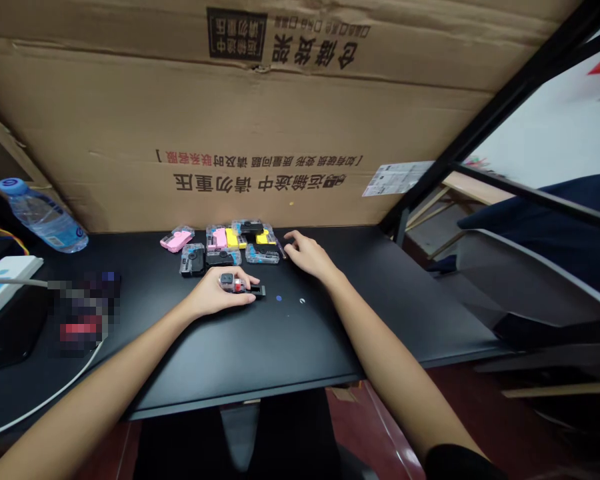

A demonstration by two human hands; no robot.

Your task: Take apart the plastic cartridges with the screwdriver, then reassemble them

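Note:
My left hand (215, 293) rests on the black desk (290, 340) and is closed around a small clear plastic device with a red part and a black button (234, 284). My right hand (307, 255) lies farther back with fingers spread, its fingertips touching a thin dark stick (281, 249) beside a cluster of small clear, pink, yellow and black devices (230, 244). A separate pink device (176, 241) lies left of the cluster. A small blue dot (279, 298) and a tiny white ring (303, 301) sit on the desk right of my left hand.
A large cardboard sheet (260, 133) stands along the desk's back edge. A water bottle (45, 217) lies at the far left, above a white power strip (5, 277) and a white cable (55, 393). A black metal frame (480, 127) rises at the right.

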